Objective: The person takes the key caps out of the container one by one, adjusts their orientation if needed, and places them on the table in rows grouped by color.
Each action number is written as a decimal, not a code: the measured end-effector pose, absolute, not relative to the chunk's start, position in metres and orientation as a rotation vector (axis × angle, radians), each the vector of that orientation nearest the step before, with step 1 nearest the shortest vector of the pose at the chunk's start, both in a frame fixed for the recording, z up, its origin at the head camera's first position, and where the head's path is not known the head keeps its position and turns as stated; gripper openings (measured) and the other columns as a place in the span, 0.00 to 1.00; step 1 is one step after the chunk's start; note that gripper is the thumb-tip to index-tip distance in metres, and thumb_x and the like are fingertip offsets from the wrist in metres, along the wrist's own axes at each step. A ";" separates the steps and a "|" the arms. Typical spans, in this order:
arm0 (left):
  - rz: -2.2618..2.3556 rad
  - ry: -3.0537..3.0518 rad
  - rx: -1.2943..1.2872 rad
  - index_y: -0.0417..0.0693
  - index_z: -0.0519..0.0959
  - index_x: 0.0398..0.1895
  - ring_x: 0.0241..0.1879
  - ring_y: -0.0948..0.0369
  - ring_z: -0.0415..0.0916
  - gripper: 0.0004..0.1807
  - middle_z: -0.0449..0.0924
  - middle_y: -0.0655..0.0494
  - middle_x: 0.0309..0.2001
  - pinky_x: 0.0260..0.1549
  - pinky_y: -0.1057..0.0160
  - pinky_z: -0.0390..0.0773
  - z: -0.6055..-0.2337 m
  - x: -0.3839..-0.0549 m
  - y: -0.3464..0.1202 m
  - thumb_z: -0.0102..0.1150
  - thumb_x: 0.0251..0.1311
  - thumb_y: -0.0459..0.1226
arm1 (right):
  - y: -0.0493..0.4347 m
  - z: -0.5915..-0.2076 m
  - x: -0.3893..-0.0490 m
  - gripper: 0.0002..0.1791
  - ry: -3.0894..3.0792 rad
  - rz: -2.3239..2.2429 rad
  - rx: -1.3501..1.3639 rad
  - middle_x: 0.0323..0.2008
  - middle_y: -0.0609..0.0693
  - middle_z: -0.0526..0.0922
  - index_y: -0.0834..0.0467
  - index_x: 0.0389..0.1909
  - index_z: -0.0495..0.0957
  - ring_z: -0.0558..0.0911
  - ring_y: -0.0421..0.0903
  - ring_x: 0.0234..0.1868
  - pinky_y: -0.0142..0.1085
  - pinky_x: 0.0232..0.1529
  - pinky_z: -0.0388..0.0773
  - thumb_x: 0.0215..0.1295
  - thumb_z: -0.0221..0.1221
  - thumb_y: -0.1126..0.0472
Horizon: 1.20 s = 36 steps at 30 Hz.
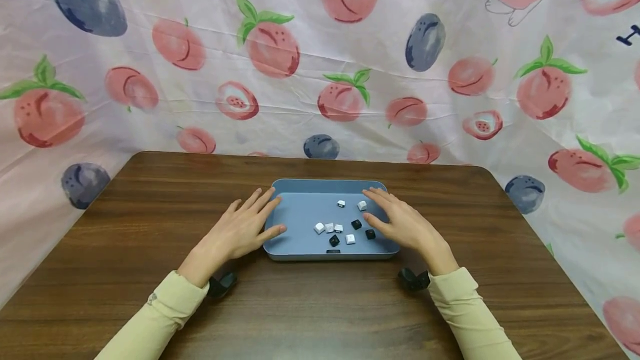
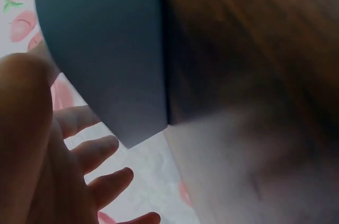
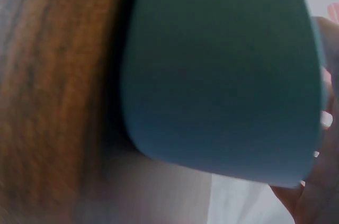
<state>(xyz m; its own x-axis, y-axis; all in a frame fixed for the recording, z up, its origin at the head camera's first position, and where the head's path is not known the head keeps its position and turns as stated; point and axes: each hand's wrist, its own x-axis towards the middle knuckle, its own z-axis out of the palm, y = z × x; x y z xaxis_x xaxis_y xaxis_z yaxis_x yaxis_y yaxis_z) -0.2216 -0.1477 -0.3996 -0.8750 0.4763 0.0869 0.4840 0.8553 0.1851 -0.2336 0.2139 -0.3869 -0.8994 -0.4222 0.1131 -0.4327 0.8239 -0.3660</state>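
We are facing a shallow blue rectangular tray (image 1: 300, 213), probably light, stiff and slick, best held by its opposite sides. Small black and white cube-shaped keycaps (image 1: 338, 228) are lying inside. It is resting on a brown wood-grain table (image 1: 325, 315). Our left hand (image 1: 244, 229) and right hand (image 1: 403, 223) are flanking it, spread, unclamped; touching or not, we cannot tell.

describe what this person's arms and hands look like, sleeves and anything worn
The left sleeve and right sleeve are pale yellow; a small button-like spot shows at the left cuff. The left hand and right hand are bare, without gloves. A small black device shows by each wrist.
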 end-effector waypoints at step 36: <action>-0.442 -3.140 -0.689 0.49 0.55 0.82 0.79 0.38 0.47 0.41 0.43 0.50 0.83 0.67 0.24 0.49 -0.402 -0.246 -0.145 0.45 0.75 0.61 | 0.210 -0.407 -0.259 0.24 -2.945 0.443 0.816 0.68 0.61 0.75 0.64 0.66 0.76 0.69 0.62 0.73 0.57 0.76 0.55 0.72 0.61 0.61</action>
